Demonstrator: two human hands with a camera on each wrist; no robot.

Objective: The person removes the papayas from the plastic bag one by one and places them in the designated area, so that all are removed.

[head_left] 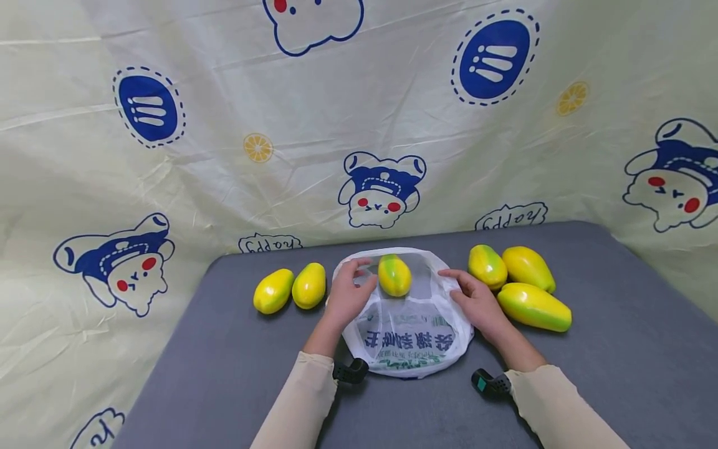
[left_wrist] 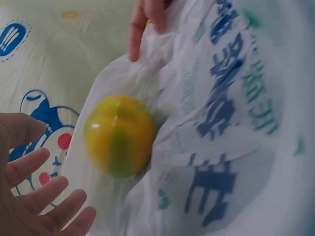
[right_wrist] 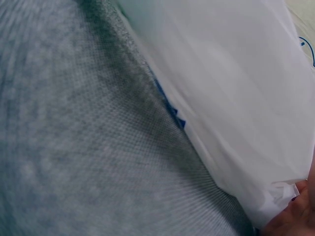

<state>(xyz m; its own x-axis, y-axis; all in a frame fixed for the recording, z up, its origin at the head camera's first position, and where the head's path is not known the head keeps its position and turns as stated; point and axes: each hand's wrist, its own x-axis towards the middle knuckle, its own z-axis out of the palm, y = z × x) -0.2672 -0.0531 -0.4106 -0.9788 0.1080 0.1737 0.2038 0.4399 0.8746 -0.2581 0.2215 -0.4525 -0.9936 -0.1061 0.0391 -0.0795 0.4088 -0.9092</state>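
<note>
A white plastic bag (head_left: 412, 368) with dark printed lettering lies spread open on the table. One yellow-green papaya (head_left: 395, 275) rests inside it, toward the far side. My left hand (head_left: 349, 298) reaches over the bag's left rim beside that papaya; in the left wrist view its fingers (left_wrist: 54, 189) are spread and hold nothing. At the opposite rim, my right hand (head_left: 478, 304) pinches the bag's edge, with the plastic bunched at its fingers (right_wrist: 301, 187) in the right wrist view. Most of the right hand is out of that view.
Two papayas, the outer one (head_left: 273, 291) and the inner one (head_left: 309, 285), lie left of the bag. Three more, including the nearest papaya (head_left: 535, 306), sit grouped to the right. A printed curtain (head_left: 314, 106) hangs behind the grey table (head_left: 224, 380).
</note>
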